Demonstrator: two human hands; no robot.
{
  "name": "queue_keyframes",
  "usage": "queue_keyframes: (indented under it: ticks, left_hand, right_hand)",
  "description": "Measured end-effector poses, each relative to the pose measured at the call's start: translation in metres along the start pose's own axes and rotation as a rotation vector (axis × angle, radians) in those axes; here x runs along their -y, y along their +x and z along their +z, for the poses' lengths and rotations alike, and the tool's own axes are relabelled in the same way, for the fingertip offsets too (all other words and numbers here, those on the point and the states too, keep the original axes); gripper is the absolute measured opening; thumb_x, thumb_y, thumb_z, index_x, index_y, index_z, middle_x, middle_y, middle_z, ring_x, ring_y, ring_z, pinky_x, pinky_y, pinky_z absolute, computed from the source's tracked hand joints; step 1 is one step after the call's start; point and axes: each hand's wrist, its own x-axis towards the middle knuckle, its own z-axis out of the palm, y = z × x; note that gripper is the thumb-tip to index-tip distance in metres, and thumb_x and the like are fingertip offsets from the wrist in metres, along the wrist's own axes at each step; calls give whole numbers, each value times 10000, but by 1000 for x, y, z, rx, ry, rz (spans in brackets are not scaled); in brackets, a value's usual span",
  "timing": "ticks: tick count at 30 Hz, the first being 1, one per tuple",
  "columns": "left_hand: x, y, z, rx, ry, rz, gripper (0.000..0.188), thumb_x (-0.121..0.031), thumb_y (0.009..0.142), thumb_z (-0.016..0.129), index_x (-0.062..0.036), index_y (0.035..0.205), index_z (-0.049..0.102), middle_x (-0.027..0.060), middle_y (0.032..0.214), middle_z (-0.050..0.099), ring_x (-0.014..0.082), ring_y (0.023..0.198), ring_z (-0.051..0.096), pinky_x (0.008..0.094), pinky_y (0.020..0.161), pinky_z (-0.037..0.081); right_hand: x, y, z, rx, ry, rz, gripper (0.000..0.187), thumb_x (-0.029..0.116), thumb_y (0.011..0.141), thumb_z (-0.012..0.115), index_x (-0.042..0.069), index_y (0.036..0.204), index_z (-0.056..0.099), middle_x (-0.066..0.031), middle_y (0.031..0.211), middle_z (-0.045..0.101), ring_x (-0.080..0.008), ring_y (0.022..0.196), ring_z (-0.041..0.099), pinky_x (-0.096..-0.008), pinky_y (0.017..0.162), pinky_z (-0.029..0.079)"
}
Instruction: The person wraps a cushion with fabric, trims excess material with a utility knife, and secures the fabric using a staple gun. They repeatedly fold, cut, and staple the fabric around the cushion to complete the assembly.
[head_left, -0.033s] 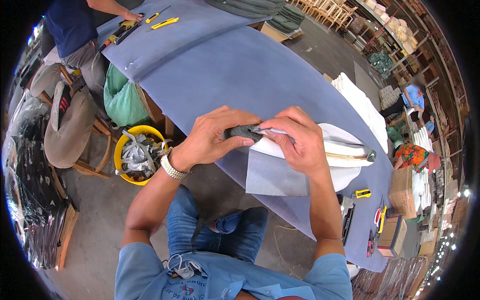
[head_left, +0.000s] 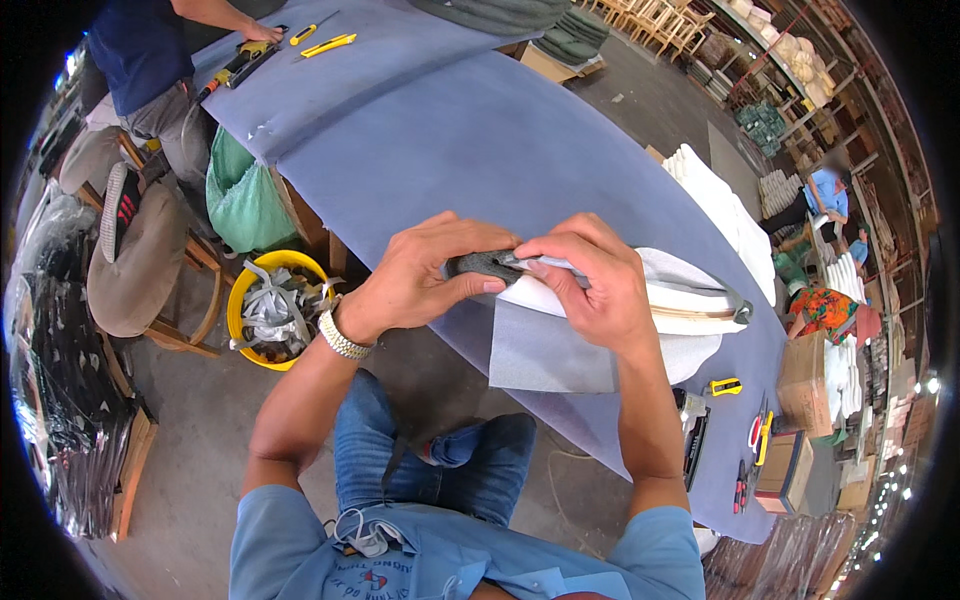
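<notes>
A long, curved padded piece [head_left: 690,285] with white covering and a pale wooden strip lies along the blue-topped table. Dark grey fabric [head_left: 482,266] wraps its left end, and my left hand [head_left: 425,270] grips that end between thumb and fingers. My right hand [head_left: 590,285] is closed beside it, pinching a slim pale grey item [head_left: 548,263] whose kind I cannot make out. Its tip meets the fold in the dark fabric. Below the hands, a light grey cloth flap [head_left: 550,350] hangs down from the piece, past the table's edge.
A yellow cutter [head_left: 726,387], a black stapler-like tool [head_left: 695,440] and scissors [head_left: 757,425] lie to the right. At left stands a yellow bucket [head_left: 238,325] of scraps. A co-worker's hand [head_left: 262,33] rests near a power tool [head_left: 240,65] at the far left.
</notes>
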Motion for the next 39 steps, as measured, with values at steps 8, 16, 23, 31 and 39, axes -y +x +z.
queue_keyframes:
  ticks: [8,16,23,31,39]
  left_hand:
    - [8,0,4,69,-394,-158,394,-118,882,786,-35,1258,701,137,1295,703,295,1229,648,417,1062,494]
    - [14,-6,1,67,-388,-102,414,-123,865,791,-26,1257,698,163,1317,686,330,1279,624,450,1101,484]
    - [7,-16,2,39,-283,-15,412,-96,867,776,-36,1268,699,179,1334,672,365,1290,611,469,1107,478]
    - [-21,-44,9,11,-176,-197,664,-176,817,834,-31,1412,578,156,1435,608,333,1351,562,432,1101,479]
    - [-37,-82,18,136,76,27,722,-198,795,837,-57,1442,552,157,1483,553,329,1401,496,422,1118,470]
  right_hand:
    - [-2,0,5,40,-23,-24,209,8,771,792,100,957,772,-42,806,611,-217,703,607,-343,590,480]
    - [-2,1,8,81,-153,-163,238,9,724,810,116,934,781,-13,801,587,-178,677,583,-318,548,460]
    - [7,-5,9,112,-139,-171,244,17,712,820,117,931,777,-7,815,586,-182,672,569,-331,548,452]
    - [27,-36,11,123,-164,-199,319,44,703,835,148,1002,797,13,838,594,-181,703,559,-336,582,452]
    - [58,-107,30,59,-278,-208,285,128,757,824,183,1036,800,22,866,603,-174,743,560,-333,624,445]
